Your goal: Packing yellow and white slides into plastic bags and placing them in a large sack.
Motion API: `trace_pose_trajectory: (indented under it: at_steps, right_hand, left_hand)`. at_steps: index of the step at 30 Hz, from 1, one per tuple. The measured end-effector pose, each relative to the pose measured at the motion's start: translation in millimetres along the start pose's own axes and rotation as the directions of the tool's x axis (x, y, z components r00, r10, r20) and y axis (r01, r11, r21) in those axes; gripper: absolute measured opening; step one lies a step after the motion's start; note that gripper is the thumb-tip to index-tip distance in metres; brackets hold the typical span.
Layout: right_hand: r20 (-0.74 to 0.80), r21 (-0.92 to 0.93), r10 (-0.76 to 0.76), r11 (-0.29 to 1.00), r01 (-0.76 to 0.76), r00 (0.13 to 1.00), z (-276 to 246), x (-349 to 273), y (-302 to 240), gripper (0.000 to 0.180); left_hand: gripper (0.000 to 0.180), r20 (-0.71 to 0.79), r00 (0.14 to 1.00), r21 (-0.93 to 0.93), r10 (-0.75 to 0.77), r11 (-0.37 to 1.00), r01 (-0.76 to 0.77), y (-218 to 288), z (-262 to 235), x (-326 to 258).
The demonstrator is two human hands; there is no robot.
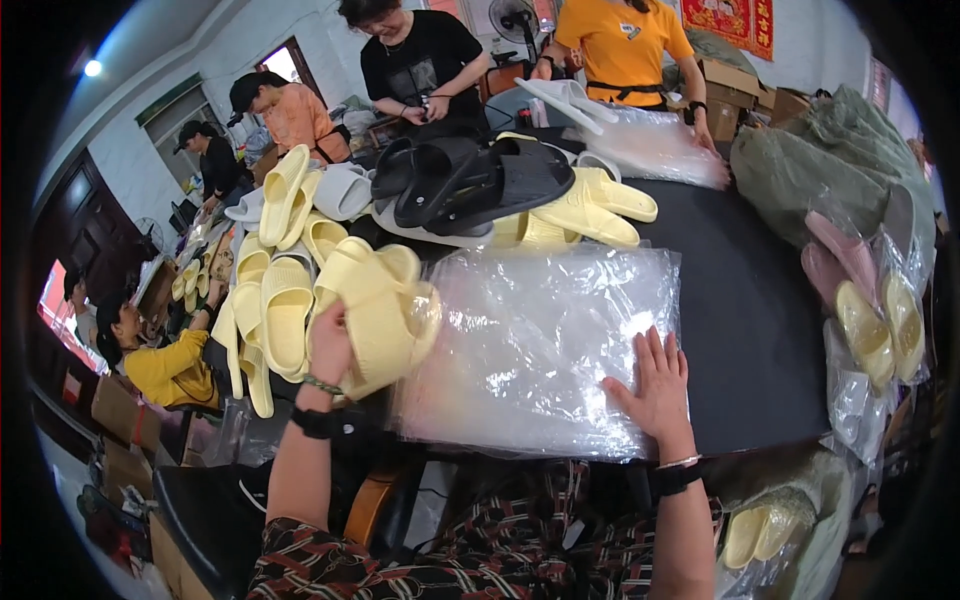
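My left hand grips a pair of pale yellow slide sandals, held together above the left side of a stack of clear plastic bags. The pair is slightly blurred. With fingers spread, my right hand lies flat on the right part of the bag stack. More yellow slides are heaped just left of the held pair. Beyond the bags, black slides rest on top of the pile, with another yellow slide beside them.
A dark tabletop extends right of the bags. Bagged yellow slides and a large green sack are at the right edge. Across the table, a person in orange handles white slides and plastic bags. Several other people work behind and left.
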State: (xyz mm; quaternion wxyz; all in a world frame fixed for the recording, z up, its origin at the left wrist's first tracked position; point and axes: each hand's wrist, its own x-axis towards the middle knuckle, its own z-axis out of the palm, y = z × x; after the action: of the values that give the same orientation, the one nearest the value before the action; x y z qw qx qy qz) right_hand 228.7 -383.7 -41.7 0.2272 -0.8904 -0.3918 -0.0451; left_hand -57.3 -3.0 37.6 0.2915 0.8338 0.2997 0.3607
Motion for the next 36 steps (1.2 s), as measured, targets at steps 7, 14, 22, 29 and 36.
trace_pose_trajectory:
  at_steps: [7,14,22,29,36]
  right_hand:
    - [0.008,-0.024,-0.031,0.999,0.031,0.999,-2.7,1.3,-2.4,0.101]
    - [0.046,-0.048,-0.048,0.998,0.050,0.998,-2.2,2.1,-2.0,0.115]
    - [0.087,0.006,-0.099,0.995,0.099,0.991,-0.9,4.2,-2.2,0.114]
    - [0.079,-0.055,-0.055,0.997,0.060,0.995,0.4,4.0,1.7,0.122]
    - [0.089,-0.060,-0.029,0.998,0.034,0.996,-1.1,3.9,-1.7,0.124]
  left_hand:
    - [0.014,-0.388,0.900,0.232,0.200,0.966,-0.115,78.0,-85.2,42.2]
    - [0.027,0.069,0.888,0.044,0.455,0.888,-0.458,209.7,9.8,44.9]
    - [0.018,0.260,0.888,0.159,0.380,0.890,-0.428,184.3,212.1,0.4]
    - [0.012,0.089,0.928,0.170,0.363,0.912,-0.373,122.1,255.8,-21.1]
    - [0.018,0.020,0.953,0.377,0.302,0.880,-0.287,51.0,202.9,7.2]
